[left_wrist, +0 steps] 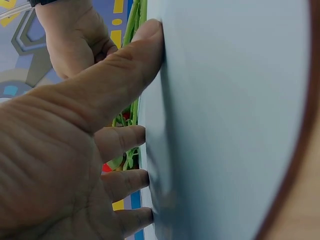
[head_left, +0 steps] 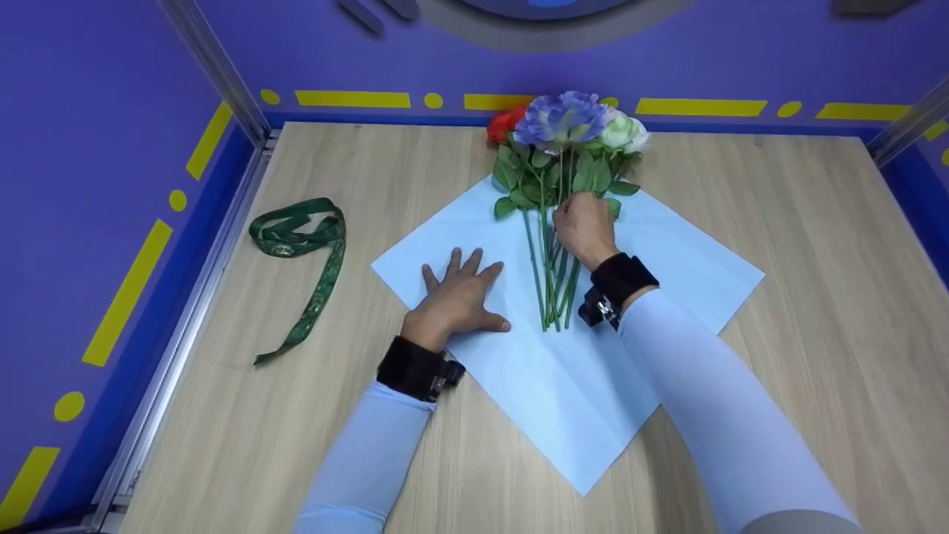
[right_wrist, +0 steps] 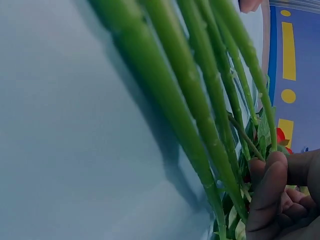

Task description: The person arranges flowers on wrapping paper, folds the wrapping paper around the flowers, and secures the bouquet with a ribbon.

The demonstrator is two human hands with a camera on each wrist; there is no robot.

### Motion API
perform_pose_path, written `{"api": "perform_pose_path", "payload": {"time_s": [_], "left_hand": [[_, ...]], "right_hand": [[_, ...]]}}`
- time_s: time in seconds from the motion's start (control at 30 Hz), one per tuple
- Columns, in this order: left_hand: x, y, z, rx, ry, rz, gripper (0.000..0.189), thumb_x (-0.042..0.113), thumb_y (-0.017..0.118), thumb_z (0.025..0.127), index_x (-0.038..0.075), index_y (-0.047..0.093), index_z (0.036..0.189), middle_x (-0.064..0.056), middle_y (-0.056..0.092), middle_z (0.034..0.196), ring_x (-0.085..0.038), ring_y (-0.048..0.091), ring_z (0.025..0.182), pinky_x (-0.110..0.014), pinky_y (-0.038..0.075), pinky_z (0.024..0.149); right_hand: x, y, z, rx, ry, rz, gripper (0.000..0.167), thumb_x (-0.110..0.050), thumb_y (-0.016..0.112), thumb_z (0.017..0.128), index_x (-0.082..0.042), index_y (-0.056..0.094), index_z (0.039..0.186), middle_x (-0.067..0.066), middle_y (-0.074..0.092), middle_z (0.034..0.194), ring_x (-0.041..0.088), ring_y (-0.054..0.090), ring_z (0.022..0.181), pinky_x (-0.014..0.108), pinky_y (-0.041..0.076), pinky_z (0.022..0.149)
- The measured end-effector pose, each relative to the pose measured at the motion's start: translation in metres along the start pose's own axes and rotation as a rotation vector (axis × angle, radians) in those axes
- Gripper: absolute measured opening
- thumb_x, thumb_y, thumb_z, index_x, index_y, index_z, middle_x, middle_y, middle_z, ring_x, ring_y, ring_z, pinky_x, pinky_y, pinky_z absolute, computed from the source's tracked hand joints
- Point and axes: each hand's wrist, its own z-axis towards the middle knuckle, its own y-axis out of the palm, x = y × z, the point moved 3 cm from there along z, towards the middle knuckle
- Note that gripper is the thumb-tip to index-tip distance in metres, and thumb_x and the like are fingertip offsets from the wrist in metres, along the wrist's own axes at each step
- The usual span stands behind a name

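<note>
A light-blue wrapping sheet [head_left: 586, 415] lies on the table with one corner toward me. Across it rests a bunch of artificial flowers: a red bloom [head_left: 505, 123], a purple-blue flower [head_left: 561, 119] and a white-green one [head_left: 623, 132], heads at the far edge. Their bare green stems [head_left: 550, 297] point back toward me. My right hand [head_left: 586, 226] is at the stems just below the leaves; in the right wrist view its thumb and finger [right_wrist: 270, 180] pinch one stem. With fingers spread, my left hand [head_left: 457, 300] rests on the left part of the sheet.
A green patterned ribbon [head_left: 319, 297] lies loosely looped on the wooden table [head_left: 296, 445] at the left. Blue-purple walls [head_left: 356, 67] with yellow marks stand behind and at the sides, and a metal rail [head_left: 215, 274] runs along the left edge.
</note>
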Motion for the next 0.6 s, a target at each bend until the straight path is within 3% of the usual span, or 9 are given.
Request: {"api": "perform_pose_path", "payload": {"time_s": [0.23, 0.6], "left_hand": [[0.0008, -0.0005, 0.0008, 0.005, 0.007, -0.007, 0.101, 0.054, 0.086, 0.084, 0.025, 0.035, 0.166, -0.013, 0.014, 0.178, -0.043, -0.002, 0.163, -0.084, -0.001, 0.117], [-0.0009, -0.0007, 0.0004, -0.005, 0.002, -0.005, 0.101, 0.054, 0.085, 0.085, 0.026, 0.034, 0.167, -0.012, 0.013, 0.178, -0.043, -0.002, 0.163, -0.083, 0.0, 0.118]], "right_hand": [[-0.0028, -0.0003, -0.0004, -0.079, 0.043, -0.061, 0.048, -0.005, 0.048, 0.1, -0.02, 0.033, 0.056, -0.005, 0.03, 0.05, 0.015, 0.039, 0.044, 0.031, 0.034, 0.046], [-0.0027, -0.0014, -0.0056, -0.027, 0.003, -0.064, 0.056, -0.016, 0.058, 0.104, -0.019, 0.036, 0.053, -0.005, 0.029, 0.048, 0.015, 0.036, 0.043, 0.032, 0.033, 0.048]]}}
